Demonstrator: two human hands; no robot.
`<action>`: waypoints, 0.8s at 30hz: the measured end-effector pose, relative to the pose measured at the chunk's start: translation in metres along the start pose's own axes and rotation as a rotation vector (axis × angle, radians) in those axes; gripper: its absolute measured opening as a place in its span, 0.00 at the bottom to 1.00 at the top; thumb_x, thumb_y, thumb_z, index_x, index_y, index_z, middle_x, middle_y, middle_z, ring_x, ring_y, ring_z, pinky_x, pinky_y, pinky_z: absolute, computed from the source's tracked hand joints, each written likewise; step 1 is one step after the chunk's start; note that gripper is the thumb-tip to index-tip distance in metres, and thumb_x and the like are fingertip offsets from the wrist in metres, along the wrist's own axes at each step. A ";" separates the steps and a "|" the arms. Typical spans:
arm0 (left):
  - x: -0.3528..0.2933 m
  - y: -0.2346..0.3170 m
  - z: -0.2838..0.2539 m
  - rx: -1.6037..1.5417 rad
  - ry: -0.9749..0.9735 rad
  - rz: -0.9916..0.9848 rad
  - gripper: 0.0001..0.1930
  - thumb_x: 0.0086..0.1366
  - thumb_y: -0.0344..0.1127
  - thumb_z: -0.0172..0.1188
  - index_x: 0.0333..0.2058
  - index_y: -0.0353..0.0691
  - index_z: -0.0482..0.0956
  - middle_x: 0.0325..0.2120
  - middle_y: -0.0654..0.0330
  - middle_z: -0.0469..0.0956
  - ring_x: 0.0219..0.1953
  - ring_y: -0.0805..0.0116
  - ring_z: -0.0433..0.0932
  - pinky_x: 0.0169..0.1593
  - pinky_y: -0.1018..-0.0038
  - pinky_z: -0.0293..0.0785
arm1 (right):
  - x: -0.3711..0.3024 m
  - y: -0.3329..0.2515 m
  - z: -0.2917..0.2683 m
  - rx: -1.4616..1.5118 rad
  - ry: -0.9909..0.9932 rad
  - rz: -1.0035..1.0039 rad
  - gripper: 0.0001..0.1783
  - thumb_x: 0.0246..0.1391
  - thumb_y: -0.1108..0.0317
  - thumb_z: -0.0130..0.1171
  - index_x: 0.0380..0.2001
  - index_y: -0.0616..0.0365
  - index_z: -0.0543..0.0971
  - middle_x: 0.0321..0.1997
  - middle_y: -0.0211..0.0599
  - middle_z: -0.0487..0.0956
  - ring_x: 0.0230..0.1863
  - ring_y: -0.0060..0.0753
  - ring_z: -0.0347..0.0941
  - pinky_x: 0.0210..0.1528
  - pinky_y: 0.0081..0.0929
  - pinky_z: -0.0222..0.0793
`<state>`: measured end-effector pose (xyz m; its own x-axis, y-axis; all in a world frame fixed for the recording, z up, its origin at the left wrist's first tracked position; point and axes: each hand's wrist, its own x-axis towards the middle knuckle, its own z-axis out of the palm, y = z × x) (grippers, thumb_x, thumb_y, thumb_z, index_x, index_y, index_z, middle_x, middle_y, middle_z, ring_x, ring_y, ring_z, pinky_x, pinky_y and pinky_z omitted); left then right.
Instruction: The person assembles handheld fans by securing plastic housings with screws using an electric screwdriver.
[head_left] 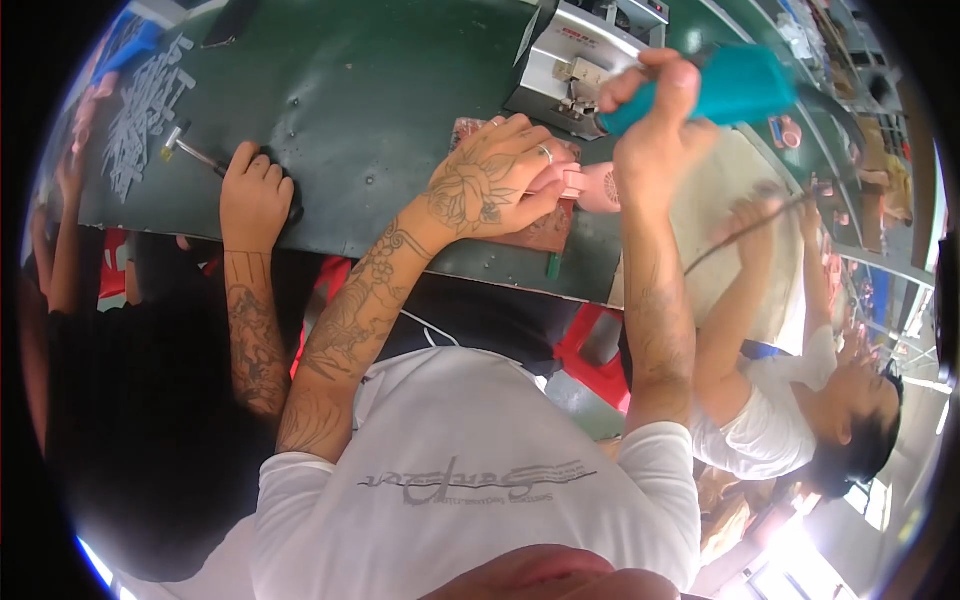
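Note:
My left hand [500, 180] is closed around a pink plastic housing [600, 187] that looks like a small hair dryer with a round perforated end. It presses the housing on a reddish-brown board [530, 236] at the table's near edge. In my raised right hand [660, 130] is a teal electric screwdriver [735, 88], slightly smeared by motion. The slim end of the tool is at the front of a silver box-shaped screw feeder [572, 58], above and to the right of my left hand; its bit cannot be made out.
The dark green tabletop [340, 110] carries a pile of grey strips [145, 120] and a hammer [195, 150] at left. A neighbour's hand [257, 200] rests near the hammer. To the right, a second person [790, 410] works by a pale sheet [720, 230]. A small green piece [554, 265] lies by the board.

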<state>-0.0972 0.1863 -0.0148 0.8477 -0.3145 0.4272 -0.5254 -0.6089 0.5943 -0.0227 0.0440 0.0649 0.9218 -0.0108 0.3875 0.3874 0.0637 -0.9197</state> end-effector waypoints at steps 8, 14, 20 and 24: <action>0.003 0.001 0.002 0.017 -0.023 -0.024 0.16 0.65 0.42 0.60 0.47 0.41 0.83 0.45 0.56 0.78 0.51 0.54 0.74 0.58 0.55 0.71 | -0.039 -0.015 -0.039 0.023 -0.103 0.046 0.39 0.64 0.36 0.60 0.44 0.72 0.72 0.23 0.39 0.72 0.23 0.34 0.70 0.30 0.34 0.70; 0.004 0.003 0.005 0.045 0.065 0.038 0.13 0.63 0.36 0.63 0.46 0.41 0.84 0.42 0.59 0.79 0.44 0.54 0.75 0.49 0.59 0.72 | -0.045 -0.007 -0.044 0.112 -0.086 0.040 0.29 0.66 0.48 0.63 0.45 0.69 0.74 0.23 0.35 0.76 0.24 0.27 0.74 0.27 0.24 0.70; 0.003 0.006 0.004 0.068 0.037 0.028 0.13 0.64 0.34 0.61 0.46 0.42 0.83 0.43 0.60 0.80 0.45 0.55 0.76 0.50 0.59 0.72 | -0.050 0.006 -0.041 0.131 -0.074 0.053 0.25 0.67 0.52 0.62 0.42 0.69 0.73 0.22 0.34 0.75 0.24 0.26 0.73 0.27 0.24 0.70; 0.009 0.005 0.004 0.055 0.015 0.041 0.12 0.65 0.33 0.59 0.47 0.42 0.82 0.48 0.61 0.80 0.45 0.55 0.76 0.50 0.59 0.72 | -0.052 0.012 -0.044 0.122 -0.171 -0.035 0.25 0.68 0.49 0.59 0.38 0.66 0.71 0.23 0.36 0.73 0.24 0.29 0.71 0.28 0.28 0.70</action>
<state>-0.0924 0.1777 -0.0107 0.8240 -0.3298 0.4608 -0.5548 -0.6349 0.5377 -0.0649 0.0014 0.0306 0.8878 0.1537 0.4338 0.4049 0.1872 -0.8950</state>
